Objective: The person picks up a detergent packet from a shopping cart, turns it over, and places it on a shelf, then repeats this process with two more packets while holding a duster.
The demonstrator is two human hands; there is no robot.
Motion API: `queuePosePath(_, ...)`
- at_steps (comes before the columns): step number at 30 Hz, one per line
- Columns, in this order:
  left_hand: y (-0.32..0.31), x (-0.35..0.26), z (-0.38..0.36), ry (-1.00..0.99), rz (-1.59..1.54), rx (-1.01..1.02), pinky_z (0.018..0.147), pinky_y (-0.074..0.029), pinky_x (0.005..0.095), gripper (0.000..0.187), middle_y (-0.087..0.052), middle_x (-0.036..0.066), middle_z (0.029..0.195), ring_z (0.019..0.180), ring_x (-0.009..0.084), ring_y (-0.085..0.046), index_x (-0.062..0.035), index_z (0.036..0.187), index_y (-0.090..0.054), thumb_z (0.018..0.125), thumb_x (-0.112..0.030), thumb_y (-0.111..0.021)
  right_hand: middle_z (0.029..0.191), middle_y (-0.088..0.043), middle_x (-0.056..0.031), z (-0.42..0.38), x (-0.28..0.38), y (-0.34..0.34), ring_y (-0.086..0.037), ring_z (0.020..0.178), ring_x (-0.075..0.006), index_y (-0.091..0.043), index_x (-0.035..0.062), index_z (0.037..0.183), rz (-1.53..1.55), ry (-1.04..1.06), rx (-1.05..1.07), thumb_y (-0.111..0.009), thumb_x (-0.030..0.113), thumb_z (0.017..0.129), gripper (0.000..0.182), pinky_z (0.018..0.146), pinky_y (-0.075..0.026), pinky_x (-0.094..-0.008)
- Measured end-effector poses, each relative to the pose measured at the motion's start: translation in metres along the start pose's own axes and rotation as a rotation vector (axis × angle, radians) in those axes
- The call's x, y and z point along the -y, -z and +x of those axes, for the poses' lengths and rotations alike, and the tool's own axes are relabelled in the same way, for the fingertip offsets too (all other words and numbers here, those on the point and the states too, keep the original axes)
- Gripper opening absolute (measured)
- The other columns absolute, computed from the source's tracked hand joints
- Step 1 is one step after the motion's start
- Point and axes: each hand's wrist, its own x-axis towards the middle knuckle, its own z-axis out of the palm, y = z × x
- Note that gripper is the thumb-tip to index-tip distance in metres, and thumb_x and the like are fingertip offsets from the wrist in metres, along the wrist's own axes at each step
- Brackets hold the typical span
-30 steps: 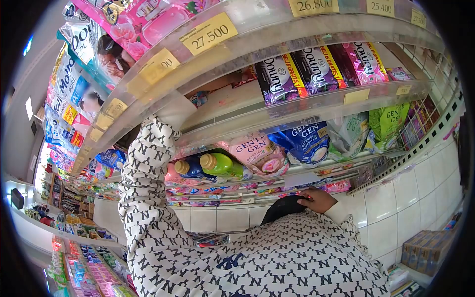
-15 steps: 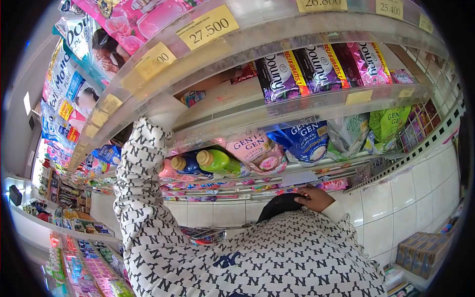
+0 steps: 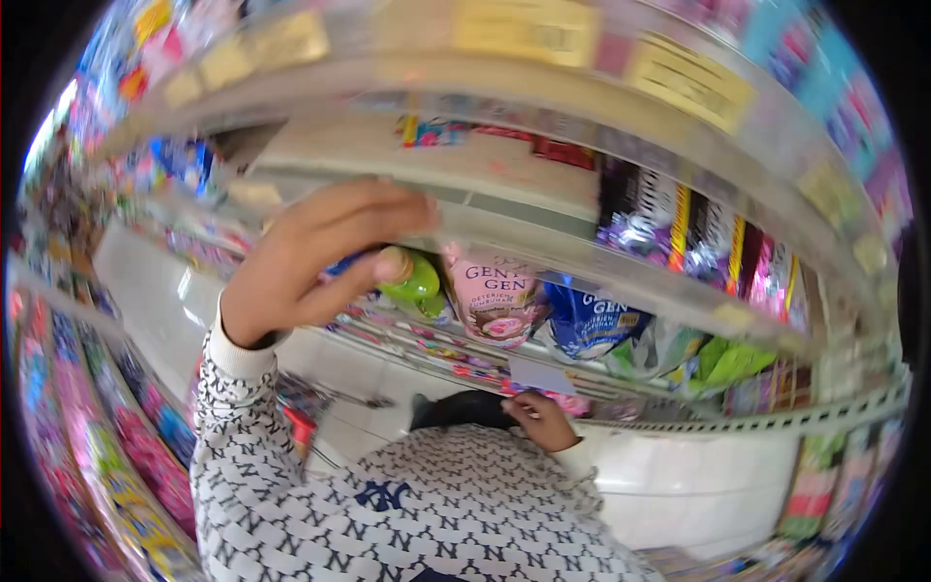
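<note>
My left hand is raised in front of the shelves, its thumb and fingers apart and nothing visible between them. Behind its fingertips are a green bottle and a pink Gentle Gen pouch. Above them runs a shelf with a few small sachets at its back and Downy packs on the right. Low by my body, my right hand has loosely bent fingers, slightly apart, beside a black shape; I see nothing held in it.
A blue pouch and a light green pouch stand further right on the lower shelf. Yellow price tags line the blurred upper shelf edge. More packed shelves are at the left, and white floor tiles show below.
My left hand has come out from the shelf, where its fingers were hidden, into full view. The view has shifted, and my right hand appears lower and further left.
</note>
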Motion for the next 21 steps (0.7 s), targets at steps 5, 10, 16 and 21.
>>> queuePosePath(5,-0.095,-0.003,-0.131,0.369,-0.817,-0.503,0.099,-0.045,0.0447,0.053,-0.067,0.016,0.115,0.104,0.0282,-0.065,0.0049,0.119,-0.062,0.099,-0.043,-0.050,0.105,-0.063,-0.0113,0.046,0.095,-0.024,-0.059,0.092,-0.0228,-0.065,-0.0013,0.107,0.024,0.210,0.281,-0.059,0.016,0.097,0.021,0.083,-0.048,-0.0315)
queuePosePath(10,-0.184,-0.016,-0.209,0.911,-1.424,-0.777,0.105,-0.042,0.0416,0.076,-0.063,0.017,0.120,0.116,0.0260,-0.059,0.0050,0.131,-0.052,0.100,-0.061,-0.031,0.135,-0.049,-0.0161,0.099,0.189,-0.088,-0.047,0.127,-0.0340,-0.058,0.0038,0.123,-0.027,0.639,0.560,-0.066,0.013,0.090,0.035,0.106,-0.036,-0.0430)
queuePosePath(16,-0.213,-0.029,-0.265,0.671,-1.907,-1.344,0.112,-0.036,0.0405,0.063,-0.053,0.015,0.137,0.131,0.0260,-0.048,-0.0041,0.141,-0.044,0.102,-0.053,-0.034,0.127,-0.056,-0.0178,0.136,0.186,-0.233,-0.052,0.121,-0.0353,-0.060,0.0022,0.119,-0.126,0.777,0.681,-0.063,0.025,0.092,0.035,0.104,-0.038,-0.0422)
queuePosePath(21,-0.171,-0.033,-0.304,1.147,-1.862,-1.431,0.107,-0.040,0.0398,0.056,-0.052,0.013,0.138,0.128,0.0256,-0.049,-0.0049,0.144,-0.040,0.102,-0.042,-0.042,0.113,-0.064,-0.0163,0.197,0.068,-0.288,-0.059,0.110,-0.0315,-0.063,-0.0008,0.110,0.038,0.534,0.625,-0.058,0.030,0.097,0.034,0.100,-0.041,-0.0428)
